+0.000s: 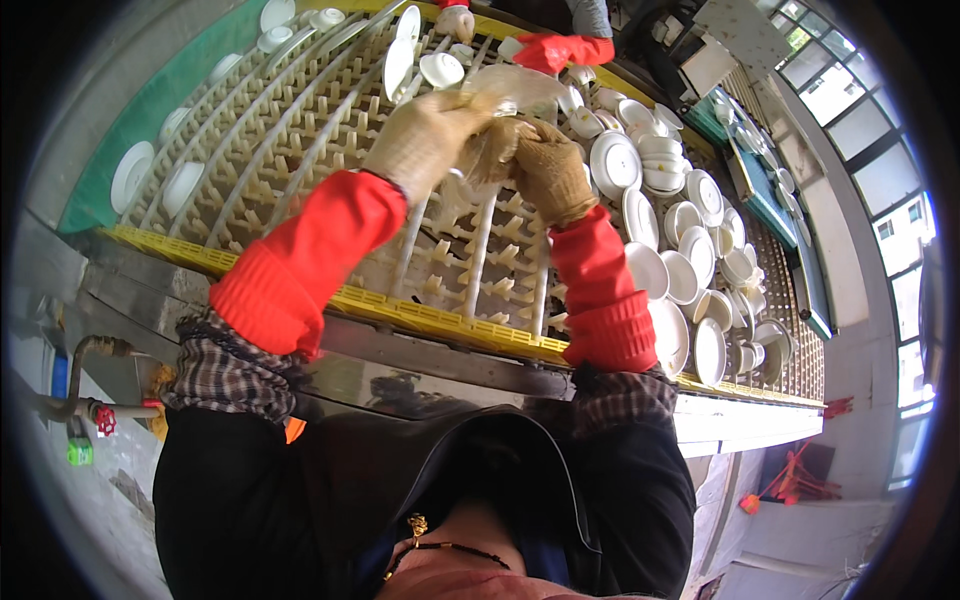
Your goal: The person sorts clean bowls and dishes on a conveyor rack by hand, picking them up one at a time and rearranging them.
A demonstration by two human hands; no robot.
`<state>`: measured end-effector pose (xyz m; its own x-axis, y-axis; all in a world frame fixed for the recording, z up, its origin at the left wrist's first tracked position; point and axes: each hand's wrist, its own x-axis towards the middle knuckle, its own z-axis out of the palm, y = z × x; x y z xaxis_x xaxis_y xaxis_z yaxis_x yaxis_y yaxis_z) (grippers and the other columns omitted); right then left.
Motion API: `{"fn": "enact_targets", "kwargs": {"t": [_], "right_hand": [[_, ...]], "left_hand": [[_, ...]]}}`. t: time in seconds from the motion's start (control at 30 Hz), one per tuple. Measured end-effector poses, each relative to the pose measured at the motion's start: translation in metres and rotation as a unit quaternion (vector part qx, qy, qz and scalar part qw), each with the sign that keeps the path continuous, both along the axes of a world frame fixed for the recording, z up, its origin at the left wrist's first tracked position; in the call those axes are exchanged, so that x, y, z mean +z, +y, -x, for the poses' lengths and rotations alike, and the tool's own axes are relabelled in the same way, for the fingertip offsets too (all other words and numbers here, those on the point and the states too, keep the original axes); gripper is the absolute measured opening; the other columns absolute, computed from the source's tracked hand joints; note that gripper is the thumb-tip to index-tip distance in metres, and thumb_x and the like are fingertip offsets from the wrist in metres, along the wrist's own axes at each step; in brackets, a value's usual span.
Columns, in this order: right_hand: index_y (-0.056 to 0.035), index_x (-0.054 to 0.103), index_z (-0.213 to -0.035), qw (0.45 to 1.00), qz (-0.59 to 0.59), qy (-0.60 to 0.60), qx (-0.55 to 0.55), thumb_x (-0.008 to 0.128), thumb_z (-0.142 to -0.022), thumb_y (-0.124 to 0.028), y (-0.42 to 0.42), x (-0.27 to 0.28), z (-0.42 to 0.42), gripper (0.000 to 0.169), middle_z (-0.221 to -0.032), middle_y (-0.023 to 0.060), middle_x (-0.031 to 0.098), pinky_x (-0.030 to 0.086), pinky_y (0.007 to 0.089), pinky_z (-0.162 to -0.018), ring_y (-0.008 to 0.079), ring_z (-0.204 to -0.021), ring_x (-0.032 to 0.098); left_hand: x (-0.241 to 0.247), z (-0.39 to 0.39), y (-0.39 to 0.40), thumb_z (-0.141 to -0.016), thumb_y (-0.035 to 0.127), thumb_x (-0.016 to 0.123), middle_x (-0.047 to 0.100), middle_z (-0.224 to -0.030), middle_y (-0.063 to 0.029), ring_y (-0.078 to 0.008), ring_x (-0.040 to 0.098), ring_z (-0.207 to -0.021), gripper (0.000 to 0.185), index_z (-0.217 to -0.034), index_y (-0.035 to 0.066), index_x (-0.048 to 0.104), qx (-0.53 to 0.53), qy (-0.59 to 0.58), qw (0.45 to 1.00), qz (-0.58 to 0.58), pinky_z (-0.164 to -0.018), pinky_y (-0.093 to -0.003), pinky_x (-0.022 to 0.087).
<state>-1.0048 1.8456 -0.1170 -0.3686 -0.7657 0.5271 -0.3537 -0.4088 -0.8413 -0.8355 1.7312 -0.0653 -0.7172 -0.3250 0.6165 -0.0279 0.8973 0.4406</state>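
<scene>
My left hand (427, 139), in a tan knit glove, and my right hand (551, 165), gloved likewise, meet above a rack conveyor with pale plastic pegs (442, 255). Both hold a crumpled clear plastic bag (517, 90), which is blurred; what is inside it I cannot tell. Red sleeve covers reach up both forearms. White bowls (664, 165) and plates (615, 165) stand crowded on the pegs to the right of my right hand. Just beyond my left hand stand an oval white dish (398, 67) and a small bowl (442, 70).
Across the conveyor a co-worker's gloved hand (455, 22) and red-covered arm (566, 52) reach in. The conveyor's yellow edge (450, 321) runs before me. White dishes (132, 177) stand at the far left. A pipe with a red valve wheel (104, 420) is at lower left.
</scene>
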Motion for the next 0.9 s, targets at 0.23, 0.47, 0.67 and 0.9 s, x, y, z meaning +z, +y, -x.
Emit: {"fn": "enact_targets", "kwargs": {"t": [0.23, 0.47, 0.67, 0.9], "right_hand": [[-0.0012, 0.061, -0.097, 0.946, 0.029, 0.282, -0.159, 0.053, -0.099, -0.01, -0.022, -0.002, -0.02, 0.012, -0.092, 0.01, 0.065, 0.054, 0.0344, -0.081, 0.0207, -0.09, 0.066], [-0.0015, 0.064, -0.108, 0.979, 0.06, -0.186, 0.056, 0.054, -0.096, -0.008, 0.005, 0.024, 0.009, 0.017, -0.094, 0.0074, 0.067, 0.051, 0.0289, -0.072, 0.0173, -0.083, 0.063], [-0.0042, 0.063, -0.11, 0.976, -0.071, 0.189, -0.086, 0.068, -0.09, -0.029, 0.009, 0.032, -0.02, 0.032, -0.102, 0.0093, 0.068, 0.052, 0.0297, -0.077, 0.0193, -0.087, 0.064], [-0.0066, 0.062, -0.118, 0.889, -0.166, 0.342, -0.256, 0.072, -0.084, -0.033, 0.068, -0.009, -0.005, 0.045, -0.11, 0.0178, 0.068, 0.053, 0.0408, -0.088, 0.0334, -0.102, 0.066]], "left_hand": [[-0.006, 0.016, 0.009, -0.1, 0.038, 0.052, 0.072, -0.093, -0.0169, -0.0279, 0.07, -0.076, 0.039, -0.114, 0.006, 0.07, 0.093, 0.004, 0.978, -0.187, -0.07, -0.0366, 0.056], [-0.007, 0.018, -0.029, -0.1, 0.027, 0.053, 0.072, -0.097, -0.0116, -0.0214, 0.068, -0.076, 0.029, -0.115, 0.01, 0.07, -0.007, 0.039, 0.997, -0.069, -0.067, -0.0312, 0.056], [-0.008, 0.027, 0.009, -0.097, 0.01, 0.059, 0.069, -0.104, -0.0148, -0.0156, 0.069, -0.076, 0.029, -0.126, 0.01, 0.06, 0.0, 0.029, 0.998, 0.058, -0.062, -0.0307, 0.061], [0.013, -0.006, 0.036, -0.095, 0.055, 0.052, 0.049, -0.143, -0.0268, -0.0353, 0.054, -0.129, 0.077, -0.146, -0.001, 0.041, -0.234, -0.309, 0.914, -0.117, -0.108, -0.0427, 0.045]]}}
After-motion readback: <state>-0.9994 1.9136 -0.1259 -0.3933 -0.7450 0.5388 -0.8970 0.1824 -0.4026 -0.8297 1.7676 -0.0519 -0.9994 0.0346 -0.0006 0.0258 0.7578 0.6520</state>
